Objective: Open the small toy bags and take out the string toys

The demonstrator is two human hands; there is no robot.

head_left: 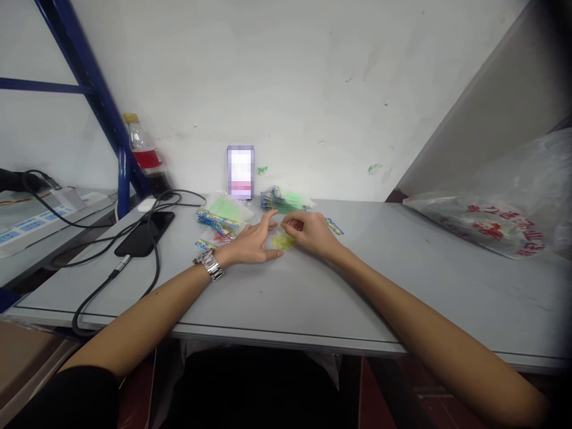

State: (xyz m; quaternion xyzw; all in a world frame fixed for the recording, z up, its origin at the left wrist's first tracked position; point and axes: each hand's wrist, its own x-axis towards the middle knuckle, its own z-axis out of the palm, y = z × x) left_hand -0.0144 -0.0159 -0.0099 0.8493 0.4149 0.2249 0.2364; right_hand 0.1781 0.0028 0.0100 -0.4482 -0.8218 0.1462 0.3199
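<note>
My left hand (254,241), with a metal watch at the wrist, lies flat on the grey table (313,292) with its fingers spread, beside a small pile of yellow-green bits (283,241). My right hand (309,231) is curled over the same pile, fingertips pinched at a small yellow-green piece. Behind the hands lie small clear bags of green pieces (289,199) and colourful strip packets (217,221). What exactly the right fingers pinch is too small to make out.
A black phone (145,233) on a cable lies at the left, with a white charger and a cola bottle (142,149) behind it. A lit phone (240,171) leans on the wall. A large plastic bag (500,208) sits at the right. Blue shelving stands left.
</note>
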